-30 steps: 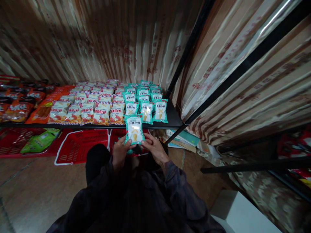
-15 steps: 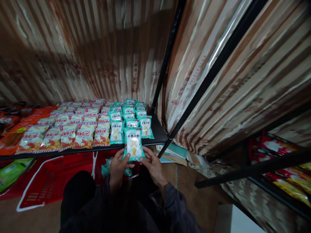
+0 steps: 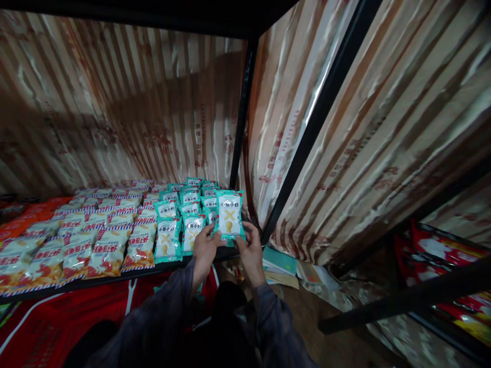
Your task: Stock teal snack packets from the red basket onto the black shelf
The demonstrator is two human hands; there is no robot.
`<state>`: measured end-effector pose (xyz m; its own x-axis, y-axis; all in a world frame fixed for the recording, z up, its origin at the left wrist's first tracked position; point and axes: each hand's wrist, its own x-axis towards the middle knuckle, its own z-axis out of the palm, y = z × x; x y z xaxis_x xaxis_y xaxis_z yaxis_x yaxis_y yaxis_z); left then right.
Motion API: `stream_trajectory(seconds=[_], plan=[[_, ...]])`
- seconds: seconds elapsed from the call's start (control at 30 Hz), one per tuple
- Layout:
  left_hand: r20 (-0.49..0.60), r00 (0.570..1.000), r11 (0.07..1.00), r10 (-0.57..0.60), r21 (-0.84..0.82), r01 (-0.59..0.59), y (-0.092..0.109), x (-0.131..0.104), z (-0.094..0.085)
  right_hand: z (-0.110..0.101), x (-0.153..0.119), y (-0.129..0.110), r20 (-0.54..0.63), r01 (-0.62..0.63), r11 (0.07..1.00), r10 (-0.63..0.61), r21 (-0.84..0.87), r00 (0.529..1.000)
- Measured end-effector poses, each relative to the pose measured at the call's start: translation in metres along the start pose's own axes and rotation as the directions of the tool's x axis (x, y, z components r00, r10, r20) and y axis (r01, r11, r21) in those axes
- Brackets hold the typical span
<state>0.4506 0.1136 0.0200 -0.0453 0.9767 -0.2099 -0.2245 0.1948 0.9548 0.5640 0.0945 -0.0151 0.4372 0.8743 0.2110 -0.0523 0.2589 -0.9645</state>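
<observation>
Between my two hands is a teal-and-white snack bag (image 3: 229, 213), upright with its printed front facing me. My left hand (image 3: 206, 246) pinches its lower left corner, and my right hand (image 3: 251, 251) grips the lower right. The bag is at the right front end of the shelf (image 3: 169, 267), in front of rows of matching teal snack bags (image 3: 168, 238). Whether its bottom rests on the shelf is hidden by my fingers. Left of the teal rows stand white-and-orange snack bags (image 3: 109, 249) with striped edges.
Black shelf posts (image 3: 299, 171) rise at the right corner, before a pleated curtain (image 3: 153, 117). A red bag (image 3: 88, 306) lies under the shelf. Books and papers (image 3: 282, 263) are on the floor. Red and yellow packets (image 3: 452, 260) sit on another shelf at far right.
Both hands have moved the held snack bag rightward and up, from the front of the middle teal row to the right row. The camera view has shifted too.
</observation>
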Motion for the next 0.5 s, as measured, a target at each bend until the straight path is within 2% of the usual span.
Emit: stream_trajectory(seconds=[0.13,0.27,0.37,0.5], plan=[[0.009,0.997,0.995,0.076,0.065,-0.076,0.014,0.035,0.034,0.003,0.05,0.005,-0.085,0.128,0.982,-0.14,-0.138,0.987],[0.014,0.978,0.972,0.208,0.109,-0.208,0.014,0.073,0.064,0.007,0.094,0.011,-0.164,0.2,0.956,-0.237,-0.215,0.957],[0.005,0.968,0.94,0.25,0.237,-0.244,0.01,0.097,0.08,0.01,0.117,0.013,-0.203,0.202,0.951,-0.251,-0.233,0.946],[-0.031,0.966,0.875,0.255,0.433,-0.217,0.007,0.118,0.096,0.013,0.135,0.017,-0.219,0.175,0.953,-0.231,-0.249,0.948]])
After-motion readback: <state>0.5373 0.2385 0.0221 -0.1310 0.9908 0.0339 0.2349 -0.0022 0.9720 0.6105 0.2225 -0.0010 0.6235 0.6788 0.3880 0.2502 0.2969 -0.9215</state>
